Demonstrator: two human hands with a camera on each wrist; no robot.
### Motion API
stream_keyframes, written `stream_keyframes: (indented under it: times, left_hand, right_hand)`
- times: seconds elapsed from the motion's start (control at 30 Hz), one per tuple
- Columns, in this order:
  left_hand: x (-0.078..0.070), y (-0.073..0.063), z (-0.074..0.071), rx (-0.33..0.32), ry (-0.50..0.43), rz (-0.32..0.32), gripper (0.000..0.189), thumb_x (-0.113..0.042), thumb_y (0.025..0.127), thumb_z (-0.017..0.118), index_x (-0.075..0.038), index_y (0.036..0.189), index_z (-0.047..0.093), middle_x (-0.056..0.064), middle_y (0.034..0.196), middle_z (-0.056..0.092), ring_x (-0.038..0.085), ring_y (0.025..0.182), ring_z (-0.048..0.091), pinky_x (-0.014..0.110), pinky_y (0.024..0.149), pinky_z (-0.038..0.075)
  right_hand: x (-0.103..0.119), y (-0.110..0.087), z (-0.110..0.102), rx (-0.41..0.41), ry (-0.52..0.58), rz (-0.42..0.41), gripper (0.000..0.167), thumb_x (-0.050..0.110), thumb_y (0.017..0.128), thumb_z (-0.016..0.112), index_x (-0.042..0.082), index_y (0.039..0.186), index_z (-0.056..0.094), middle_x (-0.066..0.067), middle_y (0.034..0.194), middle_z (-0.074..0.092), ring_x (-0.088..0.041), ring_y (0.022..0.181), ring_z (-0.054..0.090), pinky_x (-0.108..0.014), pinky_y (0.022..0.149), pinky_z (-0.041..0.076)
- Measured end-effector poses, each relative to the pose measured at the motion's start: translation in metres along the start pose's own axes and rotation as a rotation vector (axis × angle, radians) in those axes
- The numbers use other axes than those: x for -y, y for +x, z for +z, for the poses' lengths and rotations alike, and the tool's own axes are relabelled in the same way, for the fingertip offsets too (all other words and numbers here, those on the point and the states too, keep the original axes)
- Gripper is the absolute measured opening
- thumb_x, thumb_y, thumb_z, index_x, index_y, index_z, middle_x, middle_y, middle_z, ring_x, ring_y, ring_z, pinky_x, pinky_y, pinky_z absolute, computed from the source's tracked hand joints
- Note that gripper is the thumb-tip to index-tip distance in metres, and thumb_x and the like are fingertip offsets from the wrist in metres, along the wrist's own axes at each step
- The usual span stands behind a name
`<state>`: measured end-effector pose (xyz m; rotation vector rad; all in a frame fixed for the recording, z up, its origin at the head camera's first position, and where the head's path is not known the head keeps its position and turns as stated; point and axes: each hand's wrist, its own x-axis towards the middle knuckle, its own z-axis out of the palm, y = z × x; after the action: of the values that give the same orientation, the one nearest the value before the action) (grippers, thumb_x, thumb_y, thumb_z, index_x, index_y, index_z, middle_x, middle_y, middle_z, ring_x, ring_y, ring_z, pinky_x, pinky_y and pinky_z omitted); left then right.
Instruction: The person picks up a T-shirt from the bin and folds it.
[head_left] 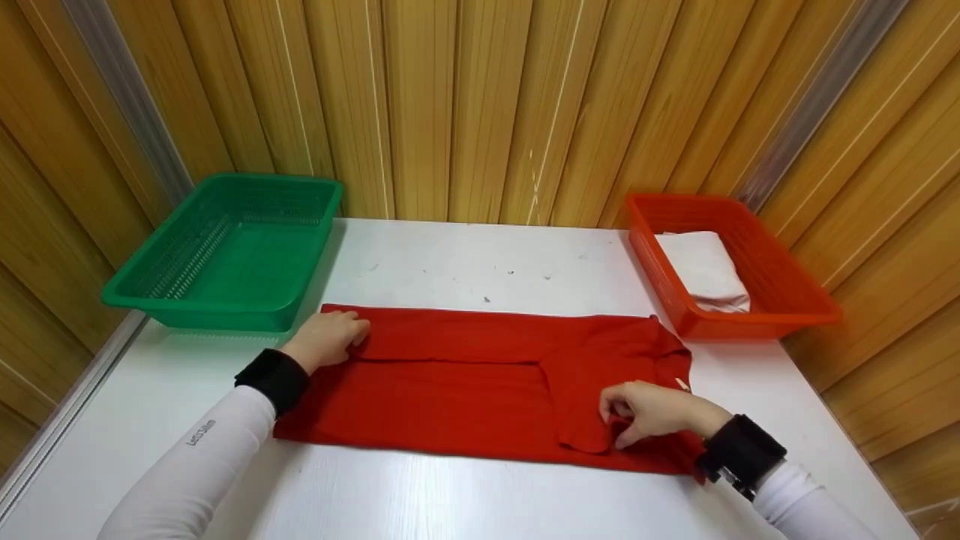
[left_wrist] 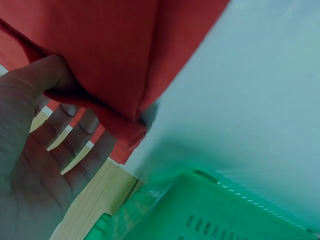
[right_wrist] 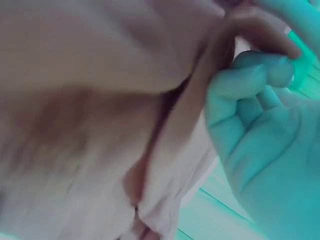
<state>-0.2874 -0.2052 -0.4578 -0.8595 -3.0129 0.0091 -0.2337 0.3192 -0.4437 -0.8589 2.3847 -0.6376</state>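
Observation:
A red short-sleeved shirt [head_left: 450,405] lies flat across the white table, its far side folded over in a long strip with one sleeve [head_left: 585,397] pointing toward the near edge. At the shirt's left end my left hand [head_left: 328,339] pinches the folded edge; the left wrist view has the thumb [left_wrist: 52,70] above the cloth and the fingers beneath it. My right hand [head_left: 652,410] pinches a raised bit of red cloth beside the sleeve's end. Up close in the right wrist view, the curled fingers [right_wrist: 237,85] grip a ridge of cloth, which looks washed-out there.
A green plastic basket [head_left: 217,307] stands at the back left, close to my left hand. An orange-red basket [head_left: 750,322] at the back right holds a folded white cloth [head_left: 705,270]. Wood-patterned panels [head_left: 480,112] enclose the white table [head_left: 480,266] at the back and sides.

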Motion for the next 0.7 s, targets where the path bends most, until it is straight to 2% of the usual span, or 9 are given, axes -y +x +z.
stream_keyframes:
  times: [0.13, 0.2, 0.23, 0.3, 0.43, 0.47, 0.57, 0.67, 0.7]
  left_hand:
    - [0.0, 0.0, 0.0, -0.003, -0.014, -0.003, 0.02, 0.0, 0.082, 0.078, -0.008, 0.083, 0.059, 0.009, 0.078, 0.059, 0.025, 0.071, 0.057, 0.035, 0.066, 0.051]
    - [0.0, 0.0, 0.0, -0.004, -0.01, -0.005, 0.02, 0.0, 0.082, 0.078, -0.008, 0.083, 0.059, 0.009, 0.078, 0.059, 0.026, 0.071, 0.057, 0.035, 0.066, 0.051]
    - [0.0, 0.0, 0.001, -0.005, -0.009, -0.006, 0.02, 0.0, 0.082, 0.078, -0.008, 0.083, 0.059, 0.009, 0.078, 0.059, 0.026, 0.071, 0.057, 0.035, 0.066, 0.051]
    - [0.0, 0.0, 0.001, -0.013, 0.0, -0.006, 0.021, 0.0, 0.082, 0.078, -0.008, 0.083, 0.059, 0.009, 0.078, 0.059, 0.026, 0.071, 0.057, 0.035, 0.066, 0.051]
    - [-0.001, -0.002, 0.002, -0.014, 0.009, -0.015, 0.024, 0.0, 0.081, 0.079, -0.008, 0.082, 0.057, 0.009, 0.078, 0.058, 0.027, 0.071, 0.057, 0.035, 0.065, 0.05]
    - [-0.002, -0.002, 0.002, -0.008, 0.008, -0.018, 0.024, 0.0, 0.081, 0.079, -0.008, 0.083, 0.056, 0.01, 0.079, 0.058, 0.028, 0.072, 0.057, 0.036, 0.065, 0.051]
    - [-0.004, -0.003, 0.003, -0.003, 0.022, -0.013, 0.026, -0.002, 0.081, 0.08, -0.007, 0.09, 0.056, 0.013, 0.085, 0.062, 0.03, 0.077, 0.061, 0.04, 0.069, 0.056]
    - [-0.005, -0.003, 0.003, 0.001, 0.036, -0.021, 0.026, -0.004, 0.083, 0.08, -0.004, 0.098, 0.059, 0.018, 0.094, 0.066, 0.035, 0.085, 0.064, 0.046, 0.077, 0.06]
    - [-0.005, -0.003, 0.003, 0.002, 0.044, -0.023, 0.026, -0.004, 0.083, 0.08, -0.003, 0.099, 0.06, 0.019, 0.096, 0.067, 0.036, 0.086, 0.065, 0.047, 0.078, 0.061]
  right_hand:
    - [0.012, -0.01, 0.007, -0.042, -0.201, 0.016, 0.028, 0.008, 0.076, 0.085, 0.017, 0.075, 0.059, 0.01, 0.074, 0.042, -0.003, 0.072, 0.041, -0.02, 0.061, 0.032]
    - [0.019, -0.014, 0.011, -0.096, -0.322, 0.022, 0.034, 0.006, 0.073, 0.085, 0.019, 0.071, 0.054, 0.009, 0.079, 0.04, -0.008, 0.079, 0.041, -0.025, 0.064, 0.032]
    - [0.023, -0.016, 0.013, -0.12, -0.38, 0.021, 0.036, 0.005, 0.072, 0.085, 0.02, 0.07, 0.052, 0.008, 0.08, 0.039, -0.011, 0.085, 0.048, -0.026, 0.068, 0.039]
    - [0.027, -0.017, 0.016, -0.126, -0.429, 0.033, 0.039, 0.003, 0.073, 0.084, 0.02, 0.069, 0.049, 0.008, 0.08, 0.037, -0.015, 0.084, 0.047, -0.028, 0.066, 0.039]
    - [0.029, -0.016, 0.022, -0.054, -0.372, 0.046, 0.035, -0.003, 0.079, 0.074, 0.017, 0.072, 0.046, 0.009, 0.071, 0.034, -0.01, 0.071, 0.046, -0.024, 0.063, 0.038]
    - [0.029, -0.015, 0.023, -0.042, -0.345, 0.058, 0.034, -0.003, 0.081, 0.072, 0.017, 0.073, 0.046, 0.01, 0.069, 0.033, -0.008, 0.067, 0.038, -0.023, 0.061, 0.029]
    - [0.026, -0.014, 0.024, -0.05, -0.293, 0.058, 0.031, 0.002, 0.085, 0.071, 0.018, 0.075, 0.047, 0.011, 0.065, 0.032, -0.004, 0.063, 0.035, -0.022, 0.059, 0.028]
    - [0.025, -0.014, 0.026, -0.042, -0.275, 0.064, 0.023, 0.016, 0.094, 0.069, 0.017, 0.079, 0.052, 0.006, 0.063, 0.039, -0.007, 0.06, 0.041, -0.023, 0.058, 0.031]
    - [0.025, -0.014, 0.027, -0.032, -0.277, 0.074, 0.017, 0.022, 0.097, 0.067, 0.016, 0.084, 0.058, 0.004, 0.066, 0.048, -0.009, 0.063, 0.049, -0.024, 0.06, 0.039]
